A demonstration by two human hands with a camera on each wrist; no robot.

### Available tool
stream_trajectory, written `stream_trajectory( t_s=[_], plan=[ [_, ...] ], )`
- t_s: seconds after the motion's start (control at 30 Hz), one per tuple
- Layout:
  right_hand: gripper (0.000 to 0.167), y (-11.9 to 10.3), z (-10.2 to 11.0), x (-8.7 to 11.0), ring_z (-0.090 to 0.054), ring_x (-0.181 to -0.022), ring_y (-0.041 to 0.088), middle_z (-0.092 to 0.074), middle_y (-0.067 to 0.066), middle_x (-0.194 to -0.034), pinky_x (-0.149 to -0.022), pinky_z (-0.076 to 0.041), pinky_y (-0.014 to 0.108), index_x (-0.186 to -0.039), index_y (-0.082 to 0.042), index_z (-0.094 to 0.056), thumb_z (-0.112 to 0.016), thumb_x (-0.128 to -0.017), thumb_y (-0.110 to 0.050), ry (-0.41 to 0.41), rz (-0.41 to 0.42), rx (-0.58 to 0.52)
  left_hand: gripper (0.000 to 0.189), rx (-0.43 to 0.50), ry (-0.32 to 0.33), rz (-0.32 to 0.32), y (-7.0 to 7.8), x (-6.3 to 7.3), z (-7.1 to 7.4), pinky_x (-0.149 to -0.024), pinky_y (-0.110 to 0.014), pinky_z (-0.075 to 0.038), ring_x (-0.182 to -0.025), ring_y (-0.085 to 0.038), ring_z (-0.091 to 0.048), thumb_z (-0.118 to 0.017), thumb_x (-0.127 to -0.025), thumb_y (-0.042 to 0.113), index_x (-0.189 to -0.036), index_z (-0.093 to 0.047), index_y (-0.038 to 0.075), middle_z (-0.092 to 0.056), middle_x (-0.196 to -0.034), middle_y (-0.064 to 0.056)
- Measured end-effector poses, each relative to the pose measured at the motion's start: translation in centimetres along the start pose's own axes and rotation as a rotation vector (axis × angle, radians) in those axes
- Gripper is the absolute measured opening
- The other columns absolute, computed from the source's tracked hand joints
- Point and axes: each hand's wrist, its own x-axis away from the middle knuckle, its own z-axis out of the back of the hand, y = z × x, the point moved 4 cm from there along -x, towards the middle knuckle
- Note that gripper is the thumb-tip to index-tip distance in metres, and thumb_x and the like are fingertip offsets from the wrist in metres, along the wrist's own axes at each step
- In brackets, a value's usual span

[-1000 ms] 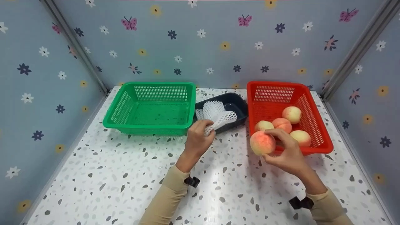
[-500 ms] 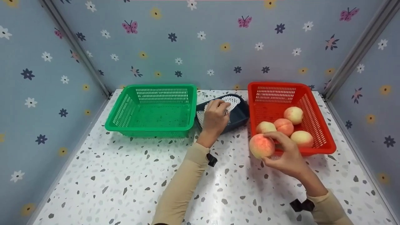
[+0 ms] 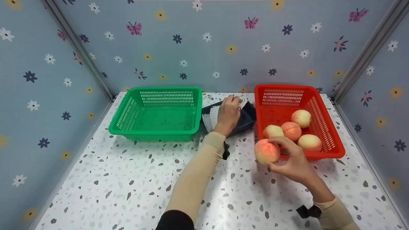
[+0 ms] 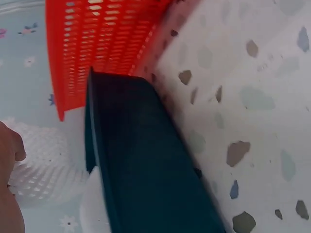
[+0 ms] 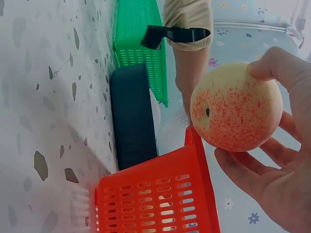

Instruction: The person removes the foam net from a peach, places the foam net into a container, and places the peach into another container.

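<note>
My right hand (image 3: 289, 159) grips a pink-yellow peach (image 3: 266, 151) just above the table, at the near left corner of the red basket (image 3: 284, 87). In the right wrist view the peach (image 5: 235, 107) sits between thumb and fingers (image 5: 272, 170). My left hand (image 3: 232, 103) reaches into the dark tray (image 3: 247, 119) between the baskets, its fingers curled on a white foam net (image 3: 211, 118). In the left wrist view the hand (image 4: 8, 160) shows at the left edge against the net (image 4: 43, 165), beside the tray's wall (image 4: 141, 160).
Three more peaches (image 3: 301, 118) lie in the red basket. An empty green basket (image 3: 153, 131) stands left of the tray. Flowered panels wall in the speckled table (image 3: 127, 185) at the back and on both sides.
My left hand went from the tray's near edge, where it pinched a net, back to the tray's far end. The right hand with the peach barely moved.
</note>
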Motion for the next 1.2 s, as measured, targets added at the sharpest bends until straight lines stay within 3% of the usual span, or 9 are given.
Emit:
stream_trajectory(
  t_s=[0.1,0.2,0.4,0.53,0.67,0.8,0.93,1.07,1.2],
  plan=[
    [0.065,1.3,-0.1,0.4,-0.059,-0.094,0.019,-0.062,0.014,-0.114,-0.075,-0.054,0.022,-0.116,0.004,-0.062,-0.083,-0.055,0.012,0.008,0.008,0.004,0.013,-0.082,-0.088,0.037,-0.7,0.1,-1.3,-0.077,-0.033,-0.051,-0.085,-0.025,-0.061,-0.069,-0.082,0.001,-0.093,-0.067,0.008,-0.062,-0.092,-0.007],
    [0.068,2.6,-0.2,0.8,-0.059,-0.096,0.018,-0.061,0.008,-0.117,-0.076,-0.054,0.023,-0.120,-0.003,-0.062,-0.084,-0.057,0.009,0.004,-0.011,-0.001,0.008,-0.144,-0.216,0.066,-1.2,0.4,-2.3,-0.074,-0.036,-0.053,-0.084,-0.027,-0.062,-0.066,-0.086,0.003,-0.093,-0.066,0.007,-0.063,-0.092,-0.009],
    [0.070,3.4,-0.4,1.2,-0.060,-0.098,0.019,-0.061,0.006,-0.120,-0.077,-0.054,0.023,-0.123,-0.009,-0.061,-0.085,-0.059,0.005,-0.003,-0.016,-0.021,0.003,-0.131,-0.427,0.099,-1.1,1.0,-3.3,-0.073,-0.040,-0.054,-0.085,-0.029,-0.065,-0.067,-0.085,0.007,-0.087,-0.067,0.008,-0.066,-0.092,-0.011],
    [0.067,1.3,-0.1,0.6,-0.061,-0.096,0.022,-0.061,0.015,-0.117,-0.076,-0.054,0.022,-0.119,0.002,-0.061,-0.084,-0.057,0.011,0.002,-0.013,-0.015,0.011,-0.120,-0.513,0.112,-0.8,1.1,-3.6,-0.072,-0.039,-0.054,-0.085,-0.027,-0.067,-0.064,-0.083,0.004,-0.075,-0.068,0.011,-0.070,-0.088,-0.008],
    [0.064,-0.1,0.2,0.4,-0.061,-0.094,0.024,-0.061,0.021,-0.114,-0.075,-0.055,0.024,-0.115,0.010,-0.060,-0.082,-0.056,0.015,0.013,-0.025,-0.012,0.010,-0.098,-0.603,0.120,-0.3,1.5,-3.8,-0.074,-0.039,-0.054,-0.087,-0.026,-0.067,-0.063,-0.085,0.007,-0.077,-0.068,0.011,-0.070,-0.092,-0.008],
    [0.064,0.1,0.3,0.6,-0.061,-0.095,0.024,-0.061,0.022,-0.114,-0.075,-0.055,0.024,-0.116,0.010,-0.059,-0.082,-0.056,0.015,0.011,-0.029,-0.017,0.023,-0.017,-0.726,0.162,0.1,2.3,-4.1,-0.074,-0.036,-0.051,-0.080,-0.022,-0.063,-0.062,-0.093,0.026,-0.075,-0.063,0.012,-0.066,-0.085,-0.006],
    [0.064,0.1,0.5,0.5,-0.061,-0.096,0.023,-0.061,0.022,-0.113,-0.076,-0.054,0.023,-0.116,0.010,-0.059,-0.082,-0.056,0.015,0.013,-0.020,-0.010,0.050,0.053,-0.856,0.213,0.6,3.0,-4.2,-0.071,-0.034,-0.048,-0.074,-0.022,-0.059,-0.050,-0.096,0.054,-0.073,-0.063,0.012,-0.062,-0.077,-0.007],
    [0.063,-0.2,0.8,0.3,-0.061,-0.096,0.022,-0.061,0.021,-0.113,-0.076,-0.053,0.022,-0.115,0.010,-0.060,-0.081,-0.055,0.015,0.019,-0.010,0.008,0.063,-0.029,-0.973,0.179,1.2,3.7,-4.4,-0.085,-0.037,-0.046,-0.094,-0.027,-0.058,-0.042,-0.093,0.066,-0.090,-0.070,0.009,-0.067,-0.096,-0.009],
    [0.063,-0.3,0.9,0.2,-0.061,-0.095,0.020,-0.061,0.020,-0.113,-0.075,-0.053,0.022,-0.115,0.009,-0.060,-0.081,-0.056,0.015,0.020,-0.008,0.012,0.064,-0.144,-0.992,0.124,1.3,3.9,-4.8,-0.099,-0.041,-0.039,-0.114,-0.030,-0.051,-0.041,-0.094,0.064,-0.107,-0.070,0.008,-0.065,-0.115,-0.008]
  ],
)
